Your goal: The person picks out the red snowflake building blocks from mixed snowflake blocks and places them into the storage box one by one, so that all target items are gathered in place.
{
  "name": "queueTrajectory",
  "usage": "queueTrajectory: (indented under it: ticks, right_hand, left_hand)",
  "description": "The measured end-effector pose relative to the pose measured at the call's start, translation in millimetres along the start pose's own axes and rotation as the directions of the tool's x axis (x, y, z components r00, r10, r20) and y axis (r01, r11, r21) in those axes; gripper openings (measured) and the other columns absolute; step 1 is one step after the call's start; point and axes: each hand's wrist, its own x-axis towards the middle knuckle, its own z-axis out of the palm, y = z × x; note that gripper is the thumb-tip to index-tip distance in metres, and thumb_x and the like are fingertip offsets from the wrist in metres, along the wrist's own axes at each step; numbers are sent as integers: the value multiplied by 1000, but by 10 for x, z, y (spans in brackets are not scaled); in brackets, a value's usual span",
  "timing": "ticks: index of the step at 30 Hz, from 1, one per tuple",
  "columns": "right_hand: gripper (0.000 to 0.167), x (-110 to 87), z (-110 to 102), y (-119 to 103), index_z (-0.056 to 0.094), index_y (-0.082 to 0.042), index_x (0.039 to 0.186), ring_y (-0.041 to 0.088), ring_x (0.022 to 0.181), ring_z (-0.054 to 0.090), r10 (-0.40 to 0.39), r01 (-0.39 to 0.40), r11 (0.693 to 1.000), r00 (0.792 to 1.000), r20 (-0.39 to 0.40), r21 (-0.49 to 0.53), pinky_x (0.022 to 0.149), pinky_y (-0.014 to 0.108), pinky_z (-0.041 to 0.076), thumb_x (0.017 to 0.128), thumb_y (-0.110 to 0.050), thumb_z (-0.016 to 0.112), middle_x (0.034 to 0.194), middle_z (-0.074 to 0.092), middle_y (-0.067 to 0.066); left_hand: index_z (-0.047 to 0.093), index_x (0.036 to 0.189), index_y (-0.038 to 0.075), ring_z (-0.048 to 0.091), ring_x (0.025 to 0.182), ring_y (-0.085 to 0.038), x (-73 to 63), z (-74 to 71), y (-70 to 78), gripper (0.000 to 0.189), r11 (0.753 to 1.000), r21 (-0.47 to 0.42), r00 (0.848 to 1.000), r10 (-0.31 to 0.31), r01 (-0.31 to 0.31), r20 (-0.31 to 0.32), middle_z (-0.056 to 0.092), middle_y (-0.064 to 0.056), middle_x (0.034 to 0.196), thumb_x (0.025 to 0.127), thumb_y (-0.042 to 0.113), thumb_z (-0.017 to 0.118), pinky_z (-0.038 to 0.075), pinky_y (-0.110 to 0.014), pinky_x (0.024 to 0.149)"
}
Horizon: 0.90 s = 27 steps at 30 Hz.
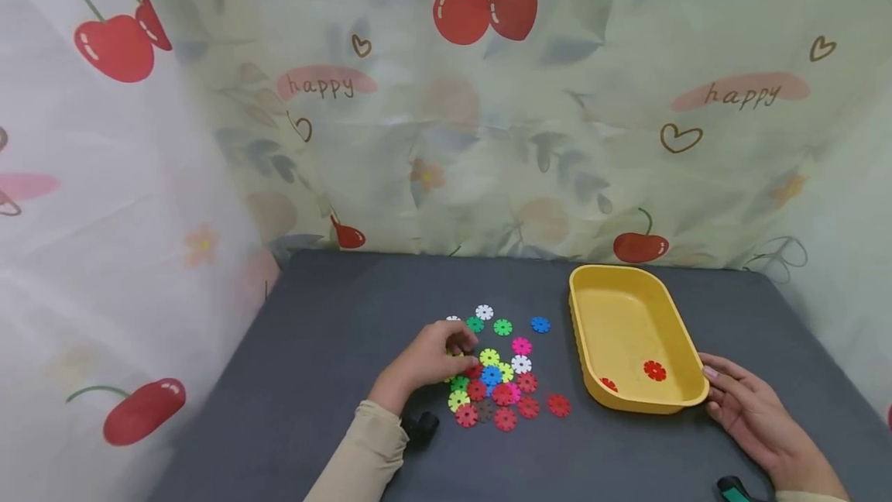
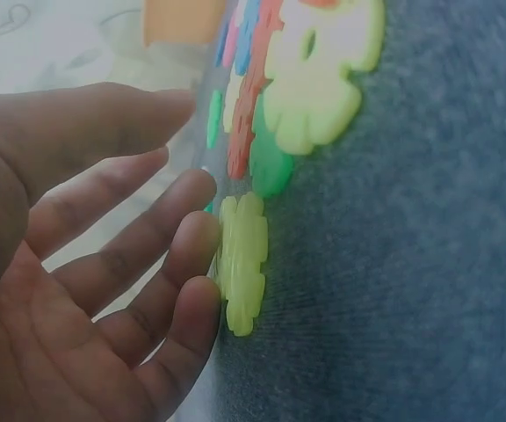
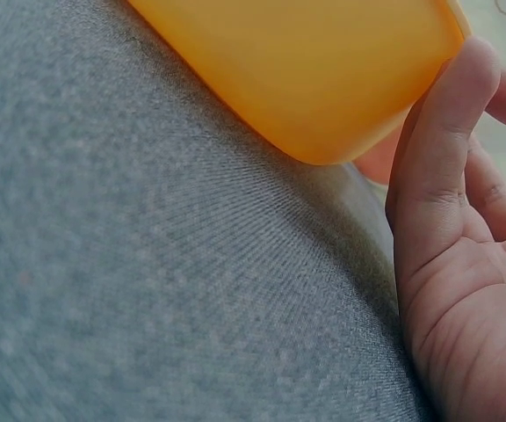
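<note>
My left hand point(image 1: 432, 355) hovers at the left side of a loose pile of flat, notched plastic discs. Its fingers are loosely bent, thumb and fingertips apart, with nothing between them. In the left wrist view, yellow discs point(image 2: 244, 264) lie right beside the fingertips. Among the pile are a blue disc point(image 1: 491, 375), a red disc point(image 1: 505, 419) and a white disc point(image 1: 521, 364). At the right, my right hand point(image 1: 756, 417) touches the near right corner of a yellow tray point(image 1: 578, 331), thumb at the rim, fingers relaxed. Inside the tray lies a red disc point(image 1: 654, 370), with another near its front left corner.
The dark grey table point(image 1: 348, 308) ends at a patterned cloth point(image 1: 488, 138) behind. A lone red disc point(image 1: 559, 405) lies between pile and tray, and a blue one point(image 1: 540, 324) sits farther back. A black object point(image 1: 421, 428) shows beside the left wrist.
</note>
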Motion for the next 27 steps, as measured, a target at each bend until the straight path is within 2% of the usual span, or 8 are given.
queueTrajectory:
  ticks: [6, 11, 27]
  right_hand:
    - [41, -52, -38, 1, 74, -26, 129, 9, 94, 71, 18, -18, 1000, 1000, -22, 7, 78, 26, 61, 117, -12, 38, 119, 76, -4]
    - [39, -38, -16, -15, 73, -26, 129, 8, 93, 70, 14, -14, 1000, 999, -28, -9, 77, 25, 60, 117, -12, 38, 117, 76, -4]
    - [40, -30, -13, -21, 72, -23, 131, 9, 93, 71, -1, 1, 1000, 1000, -9, -12, 77, 26, 61, 117, -12, 37, 120, 76, -3]
  left_hand:
    - [74, 114, 5, 65, 97, -24, 24, 42, 32, 28, 1000, 9, 1000, -20, 20, 11, 71, -10, 107, 90, 13, 85, 55, -34, 84]
    - [75, 111, 4, 67, 97, -29, 26, 46, 30, 26, 1000, -6, 1000, -10, 10, 9, 72, -12, 104, 88, 7, 86, 56, -33, 84]
    - [73, 107, 5, 62, 87, -19, 44, 76, 19, 23, 999, 24, 1000, -23, 22, 7, 68, -9, 97, 88, 6, 86, 54, -30, 78]
